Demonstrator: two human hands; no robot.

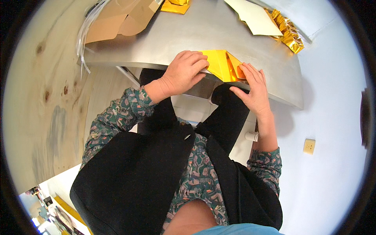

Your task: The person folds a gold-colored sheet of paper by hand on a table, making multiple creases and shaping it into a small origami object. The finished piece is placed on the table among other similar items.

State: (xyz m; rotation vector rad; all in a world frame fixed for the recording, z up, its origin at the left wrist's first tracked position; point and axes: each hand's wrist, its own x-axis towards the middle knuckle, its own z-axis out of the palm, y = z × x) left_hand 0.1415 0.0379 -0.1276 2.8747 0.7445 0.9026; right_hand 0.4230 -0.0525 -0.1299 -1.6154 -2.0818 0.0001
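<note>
A folded piece of shiny gold foil paper [220, 65] lies at the near edge of the grey metal table [188, 37], its right part raised in a fold. My left hand [184, 71] grips its left end, with the fingers curled over the top. At the other end, the fingers of my right hand [254, 87] bend over the foil paper while the thumb stands apart, below the table edge. The fingertips of both hands are partly hidden.
Brown cardboard [113, 24] with whitish plastic strips [81, 49] sits at the far left. Another gold foil piece [175, 6] lies at the back. Far right are a cream sheet [256, 18] and crinkled gold foil [289, 33]. A wooden panel [47, 70] stands left, a white wall [333, 90] right.
</note>
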